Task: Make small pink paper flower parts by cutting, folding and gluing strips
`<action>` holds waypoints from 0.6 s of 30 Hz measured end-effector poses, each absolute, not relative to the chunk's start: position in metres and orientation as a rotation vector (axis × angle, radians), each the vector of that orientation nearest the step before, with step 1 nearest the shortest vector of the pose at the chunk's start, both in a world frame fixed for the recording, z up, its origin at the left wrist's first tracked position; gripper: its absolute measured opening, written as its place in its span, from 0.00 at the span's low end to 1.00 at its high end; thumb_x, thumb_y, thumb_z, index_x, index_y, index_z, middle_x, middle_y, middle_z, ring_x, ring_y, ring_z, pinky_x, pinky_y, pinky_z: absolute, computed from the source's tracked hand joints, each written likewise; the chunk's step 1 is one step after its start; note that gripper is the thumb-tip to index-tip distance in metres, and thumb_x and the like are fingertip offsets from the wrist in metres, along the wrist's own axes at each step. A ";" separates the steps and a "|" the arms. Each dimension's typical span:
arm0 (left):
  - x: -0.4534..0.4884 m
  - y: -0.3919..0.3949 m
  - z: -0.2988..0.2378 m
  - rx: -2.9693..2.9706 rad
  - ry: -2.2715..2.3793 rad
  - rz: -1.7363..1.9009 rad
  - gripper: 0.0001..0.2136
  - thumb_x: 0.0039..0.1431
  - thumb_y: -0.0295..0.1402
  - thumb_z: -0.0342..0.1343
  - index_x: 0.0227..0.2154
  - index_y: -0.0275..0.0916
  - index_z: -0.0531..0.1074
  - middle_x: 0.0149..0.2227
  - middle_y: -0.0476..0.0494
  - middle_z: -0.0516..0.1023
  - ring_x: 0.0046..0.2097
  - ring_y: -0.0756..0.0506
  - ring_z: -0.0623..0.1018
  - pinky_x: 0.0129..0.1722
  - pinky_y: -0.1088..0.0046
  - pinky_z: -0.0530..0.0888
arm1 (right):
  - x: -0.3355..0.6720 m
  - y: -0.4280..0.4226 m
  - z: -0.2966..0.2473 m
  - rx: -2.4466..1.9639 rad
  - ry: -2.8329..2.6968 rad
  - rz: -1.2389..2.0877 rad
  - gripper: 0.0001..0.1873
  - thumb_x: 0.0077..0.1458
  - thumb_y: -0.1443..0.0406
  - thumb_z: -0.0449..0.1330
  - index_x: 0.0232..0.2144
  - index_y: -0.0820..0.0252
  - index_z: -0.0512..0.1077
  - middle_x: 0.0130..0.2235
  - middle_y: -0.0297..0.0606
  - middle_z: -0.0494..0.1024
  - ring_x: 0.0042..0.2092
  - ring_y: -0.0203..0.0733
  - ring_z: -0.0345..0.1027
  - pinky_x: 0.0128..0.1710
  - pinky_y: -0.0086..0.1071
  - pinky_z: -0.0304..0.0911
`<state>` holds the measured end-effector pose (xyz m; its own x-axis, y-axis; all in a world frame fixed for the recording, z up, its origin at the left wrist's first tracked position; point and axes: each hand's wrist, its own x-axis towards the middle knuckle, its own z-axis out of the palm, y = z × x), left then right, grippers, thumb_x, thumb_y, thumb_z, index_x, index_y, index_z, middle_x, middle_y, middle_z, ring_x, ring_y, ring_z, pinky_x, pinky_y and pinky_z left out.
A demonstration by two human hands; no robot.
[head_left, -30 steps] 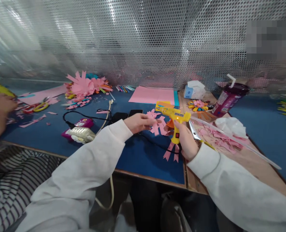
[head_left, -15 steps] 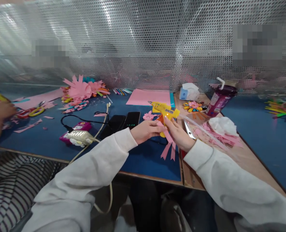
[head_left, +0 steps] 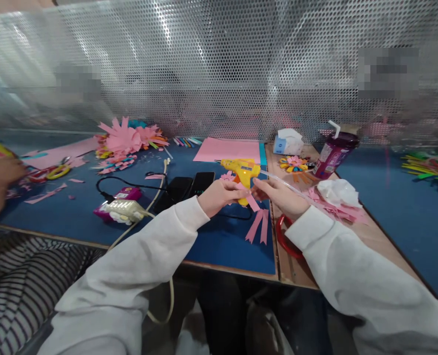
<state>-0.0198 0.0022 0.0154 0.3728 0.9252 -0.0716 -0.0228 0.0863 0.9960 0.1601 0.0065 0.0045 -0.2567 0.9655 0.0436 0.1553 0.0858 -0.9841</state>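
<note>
Blue bench (head_left: 222, 249): a perforated screen (head_left: 219, 74) rose at twelve o'clock.
Left hand (head_left: 222, 195): nearly closed, pinching a pink strip (head_left: 254, 203), apparently to steady it.
Right hand (head_left: 286, 198): half curled, at three o'clock from the strip; whether it gripped anything couldn't be told.
Yellow glue gun (head_left: 249, 169): just beyond the hands, nozzle pointing nine o'clock, perhaps to spare the fingers; what supported it was hidden.

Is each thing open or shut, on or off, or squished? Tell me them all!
Yellow plastic glue gun: raised; can't tell whether it's on.
Pink paper strip: pinched in left hand.
Left flat black phone: screen dark.
Right flat black phone: digits lit.
Blue-and-white tissue box: open, tissue out.
Dark purple cup with white straw: lidded.
White wad: crumpled.
</note>
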 end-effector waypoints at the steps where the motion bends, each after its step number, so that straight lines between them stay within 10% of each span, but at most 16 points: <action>1: -0.021 0.003 0.016 1.321 0.962 0.900 0.15 0.36 0.39 0.69 0.24 0.32 0.78 0.25 0.44 0.76 0.26 0.52 0.71 0.27 0.75 0.68 | 0.163 0.006 0.007 -1.162 -1.631 1.195 0.21 0.49 0.47 0.58 0.23 0.60 0.71 0.26 0.35 0.72 0.29 0.35 0.63 0.34 0.33 0.59; 18: -0.047 0.024 0.050 1.540 1.044 1.047 0.14 0.40 0.31 0.68 0.32 0.32 0.75 0.30 0.44 0.78 0.32 0.50 0.76 0.39 0.70 0.72 | 0.172 -0.004 0.025 -0.957 -1.496 1.302 0.11 0.39 0.60 0.67 0.19 0.60 0.72 0.24 0.30 0.69 0.29 0.33 0.59 0.32 0.31 0.52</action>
